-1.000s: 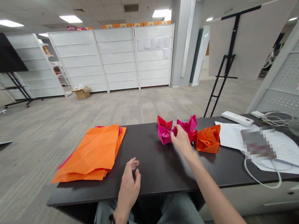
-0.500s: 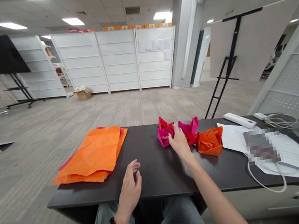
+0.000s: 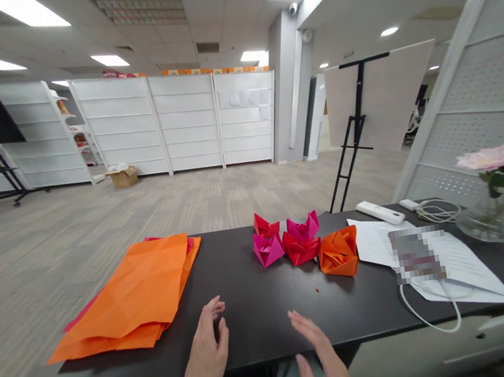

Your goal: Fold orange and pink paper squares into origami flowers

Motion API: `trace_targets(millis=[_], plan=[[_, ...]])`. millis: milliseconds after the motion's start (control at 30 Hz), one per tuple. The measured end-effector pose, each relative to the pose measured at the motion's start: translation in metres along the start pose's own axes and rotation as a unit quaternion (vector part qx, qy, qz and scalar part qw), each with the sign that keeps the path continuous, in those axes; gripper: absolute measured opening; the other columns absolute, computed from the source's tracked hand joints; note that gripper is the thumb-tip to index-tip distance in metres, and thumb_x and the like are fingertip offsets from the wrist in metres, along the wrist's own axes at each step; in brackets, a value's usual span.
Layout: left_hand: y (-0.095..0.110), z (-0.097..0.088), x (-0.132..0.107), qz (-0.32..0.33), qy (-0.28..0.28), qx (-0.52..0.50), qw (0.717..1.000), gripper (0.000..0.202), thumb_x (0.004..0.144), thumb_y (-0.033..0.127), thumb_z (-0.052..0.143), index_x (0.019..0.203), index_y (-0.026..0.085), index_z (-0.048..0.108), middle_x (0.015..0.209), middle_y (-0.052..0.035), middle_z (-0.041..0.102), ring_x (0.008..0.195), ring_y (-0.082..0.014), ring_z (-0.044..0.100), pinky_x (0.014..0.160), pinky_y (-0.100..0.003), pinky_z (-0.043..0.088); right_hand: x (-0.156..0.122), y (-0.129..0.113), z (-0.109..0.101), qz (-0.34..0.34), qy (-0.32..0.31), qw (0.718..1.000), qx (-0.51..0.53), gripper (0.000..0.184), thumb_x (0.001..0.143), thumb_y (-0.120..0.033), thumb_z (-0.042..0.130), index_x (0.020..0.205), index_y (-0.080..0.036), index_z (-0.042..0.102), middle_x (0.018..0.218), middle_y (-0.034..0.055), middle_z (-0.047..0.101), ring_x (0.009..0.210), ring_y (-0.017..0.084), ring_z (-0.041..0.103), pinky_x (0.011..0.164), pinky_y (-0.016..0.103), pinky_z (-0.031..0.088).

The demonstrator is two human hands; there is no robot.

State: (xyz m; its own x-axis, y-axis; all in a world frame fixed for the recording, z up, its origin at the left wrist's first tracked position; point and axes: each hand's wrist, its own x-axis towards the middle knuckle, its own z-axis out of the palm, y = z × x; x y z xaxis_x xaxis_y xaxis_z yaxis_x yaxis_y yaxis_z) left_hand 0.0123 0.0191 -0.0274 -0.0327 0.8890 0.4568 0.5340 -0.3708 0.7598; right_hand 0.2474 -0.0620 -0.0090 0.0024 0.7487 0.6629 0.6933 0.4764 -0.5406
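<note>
- Left hand: hovering over the front of the desk, fingers curving loosely, thumb standing apart, gripping nothing; it is lying nearest to the sheets
- Right hand: hovering over the front edge of the desk, fingers extending forward and to the left, thumb spreading wide of them, gripping nothing; its palm is facing the left hand, and a clear gap is separating the two
- Sheets: lying stacked at the left of the desk, orange on top and creasing across the surface, with pink showing along the left side and the far right corner; the near left corner is jutting past the desk edge
- Folds: five pieces are standing grouped beyond the right hand, well apart from the sheets
- Left pair: the rear red fold is sitting just behind the front pink fold
- Middle pair: the rear pink fold is sitting just behind the front red fold
- Right end: the orange fold is sitting just beside the front red fold, with the papers lying next to it
- Papers: bearing a pixelated item, possibly a phone, with a white cord looping below it
- Far right: a vase is holding pink flowers
</note>
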Motion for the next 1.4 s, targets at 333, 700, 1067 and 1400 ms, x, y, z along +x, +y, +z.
trace_targets(millis=[333, 700, 1067, 1400], plan=[[0.001, 0.000, 0.001, 0.029, -0.018, 0.031, 0.999, 0.034, 0.093, 0.026, 0.045, 0.127, 0.022, 0.051, 0.112, -0.0082, 0.066, 0.103, -0.0233, 0.068, 0.091, -0.042, 0.057, -0.038, 0.039, 0.053, -0.078, 0.015, 0.981, -0.178, 0.074, 0.082, -0.024, 0.054, 0.152, -0.039, 0.033, 0.136, 0.0017, 0.061, 0.116, 0.036, 0.063, 0.090, 0.056, 0.050], [0.006, -0.047, -0.004, 0.111, 0.110, 0.148, 0.977, 0.024, 0.094, 0.030, 0.046, 0.113, 0.020, 0.058, 0.110, -0.0104, 0.068, 0.106, -0.0255, 0.066, 0.098, -0.043, 0.050, -0.048, 0.063, 0.072, -0.145, 0.084, 0.962, -0.213, 0.060, 0.087, -0.029, 0.047, 0.147, -0.028, 0.044, 0.128, 0.0049, 0.067, 0.109, 0.031, 0.066, 0.093, 0.046, 0.037], [-0.099, -0.166, 0.042, -0.059, -0.182, 0.393, 0.899, 0.074, 0.084, 0.061, 0.048, 0.133, 0.006, 0.056, 0.141, -0.0207, 0.055, 0.132, -0.0372, 0.051, 0.112, -0.048, 0.037, -0.041, 0.054, 0.082, -0.134, 0.162, 0.965, -0.155, 0.046, 0.097, -0.040, 0.031, 0.127, -0.024, 0.062, 0.115, 0.0061, 0.073, 0.104, 0.025, 0.065, 0.097, 0.043, 0.029], [-0.077, -0.171, 0.043, -0.031, -0.168, 0.398, 0.901, 0.039, 0.082, 0.033, 0.045, 0.107, 0.016, 0.069, 0.113, -0.0129, 0.073, 0.108, -0.0304, 0.067, 0.100, -0.041, 0.047, -0.047, 0.063, 0.083, -0.150, 0.122, 0.965, -0.178, 0.049, 0.093, -0.040, 0.037, 0.134, -0.022, 0.057, 0.121, 0.0070, 0.070, 0.109, 0.027, 0.063, 0.100, 0.044, 0.027]])
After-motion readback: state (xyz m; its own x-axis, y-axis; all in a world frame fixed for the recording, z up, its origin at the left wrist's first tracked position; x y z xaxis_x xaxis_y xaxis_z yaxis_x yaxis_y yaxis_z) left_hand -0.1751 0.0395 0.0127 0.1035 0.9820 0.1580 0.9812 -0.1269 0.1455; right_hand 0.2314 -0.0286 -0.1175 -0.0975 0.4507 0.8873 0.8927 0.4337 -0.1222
